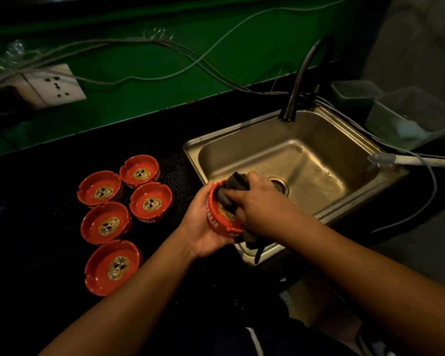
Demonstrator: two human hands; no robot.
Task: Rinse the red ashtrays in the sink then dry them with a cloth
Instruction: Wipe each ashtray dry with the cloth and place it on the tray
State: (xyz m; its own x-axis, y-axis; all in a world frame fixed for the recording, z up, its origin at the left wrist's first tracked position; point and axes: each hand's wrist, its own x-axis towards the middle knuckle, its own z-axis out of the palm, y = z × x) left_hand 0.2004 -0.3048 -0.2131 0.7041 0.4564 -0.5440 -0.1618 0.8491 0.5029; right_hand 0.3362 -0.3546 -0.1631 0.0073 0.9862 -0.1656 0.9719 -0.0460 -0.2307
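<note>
The left hand (pixel 199 223) cups a round red ceramic ashtray with white lettering on its outer wall (pixel 213 217). Its fingers curl under and around the base, and its thumb lies along the far edge of the rim. The ashtray is tilted, with its open side turned toward the right hand, and it sits over the near left corner of the square stainless steel sink (pixel 344 116), above the rim. The right hand (pixel 258 205) grips a dark grey cloth (pixel 236 181), its fingers bunched around the fabric and pressing it down into the bowl of the ashtray. One fold of the cloth sticks up behind the knuckles. A loose tail hangs below the ashtray, over the sink's near edge.

Five more red round ashtrays, each with a gold and black emblem in the bottom, stand upright on the black surface (pixel 36 201) to the left of the sink. One is at the back (pixel 140 171), one to its left (pixel 100 188), one nearest the sink (pixel 151 201), one in front of those (pixel 106 222) and one closest to the person (pixel 112 267). They sit close together, and some are touching or nearly so.

A dark curved tap (pixel 297 86) rises from the back rim of the sink. Its basin looks wet around the round drain (pixel 281 185). Behind the surface is a green wall (pixel 165 104) with a white wall socket (pixel 58 86), and grey cables (pixel 129 78) trail across it. Two translucent plastic tubs (pixel 409 116) stand to the right of the sink.
</note>
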